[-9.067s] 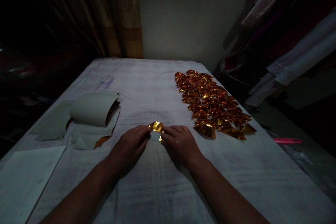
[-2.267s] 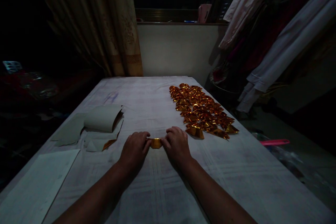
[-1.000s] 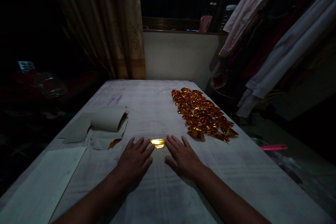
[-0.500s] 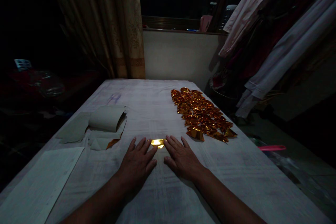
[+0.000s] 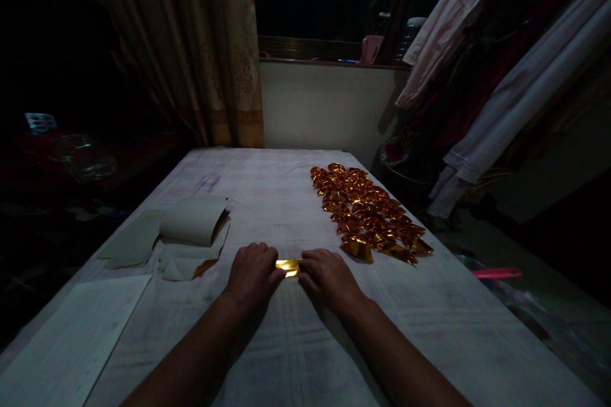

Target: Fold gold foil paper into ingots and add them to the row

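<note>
A narrow folded strip of shiny gold foil paper [image 5: 287,268] lies between my hands near the middle of the table. My left hand [image 5: 252,272] has its fingers curled and pinches the strip's left end. At the other end, my right hand [image 5: 328,275] grips it with thumb and bent fingers. The ends of the strip are hidden under my fingers. Beyond my right hand spreads a pile of folded gold foil paper pieces [image 5: 365,210]. Left of my left hand are loose sheets of paper [image 5: 191,221], pale on the upper side, one with a gold underside at its corner.
A white printed sheet [image 5: 81,337] lies at the table's near left. The table [image 5: 296,203] has a pale checked cloth. A curtain [image 5: 214,63] hangs behind on the left, clothes [image 5: 506,108] hang on the right. A pink-handled object [image 5: 496,273] sits beyond the right edge.
My hands were flat with fingers stretched over the foil strip's ends. Now the fingers of both are curled and pinch the ends. The view has tilted slightly upward.
</note>
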`<state>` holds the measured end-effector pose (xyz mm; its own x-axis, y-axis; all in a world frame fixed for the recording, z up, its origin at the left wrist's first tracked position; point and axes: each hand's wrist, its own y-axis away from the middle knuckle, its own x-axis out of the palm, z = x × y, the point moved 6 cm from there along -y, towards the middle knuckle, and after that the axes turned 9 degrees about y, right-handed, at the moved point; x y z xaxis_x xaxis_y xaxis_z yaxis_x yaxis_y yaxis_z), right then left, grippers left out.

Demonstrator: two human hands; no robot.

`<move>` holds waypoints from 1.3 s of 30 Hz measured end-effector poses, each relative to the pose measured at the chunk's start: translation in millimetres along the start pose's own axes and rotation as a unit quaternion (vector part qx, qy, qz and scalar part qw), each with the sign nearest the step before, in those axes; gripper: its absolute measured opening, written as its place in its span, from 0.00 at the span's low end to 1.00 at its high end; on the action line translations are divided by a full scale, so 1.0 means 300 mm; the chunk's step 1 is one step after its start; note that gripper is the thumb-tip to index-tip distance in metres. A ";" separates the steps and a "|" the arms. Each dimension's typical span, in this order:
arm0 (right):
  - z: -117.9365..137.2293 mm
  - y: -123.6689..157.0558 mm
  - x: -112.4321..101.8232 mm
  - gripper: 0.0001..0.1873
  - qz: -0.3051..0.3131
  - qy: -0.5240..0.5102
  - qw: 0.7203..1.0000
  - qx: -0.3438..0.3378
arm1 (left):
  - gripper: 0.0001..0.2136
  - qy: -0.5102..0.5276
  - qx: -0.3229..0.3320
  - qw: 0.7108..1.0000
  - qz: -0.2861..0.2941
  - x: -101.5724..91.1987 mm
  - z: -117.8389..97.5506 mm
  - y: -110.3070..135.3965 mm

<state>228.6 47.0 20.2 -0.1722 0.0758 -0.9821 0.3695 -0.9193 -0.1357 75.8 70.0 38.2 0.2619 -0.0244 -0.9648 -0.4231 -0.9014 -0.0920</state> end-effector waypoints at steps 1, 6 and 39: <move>-0.003 -0.009 -0.003 0.07 -0.003 -0.001 1.000 0.011 | 0.06 0.008 0.002 1.000 -0.002 0.003 0.002 -0.001; -0.015 -0.029 -0.004 0.09 0.002 0.000 0.999 0.042 | 0.05 0.055 0.005 0.998 -0.009 0.023 0.016 0.009; -0.128 -0.272 0.087 0.12 -0.135 -0.396 0.899 0.127 | 0.17 0.362 -0.127 0.894 -0.231 0.067 0.226 -0.143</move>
<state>229.0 138.9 0.5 -0.8578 0.1032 -0.5036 0.0139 -0.9747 -0.2233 40.4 137.3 6.2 0.8894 0.1857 -0.4178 0.0619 -0.9543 -0.2923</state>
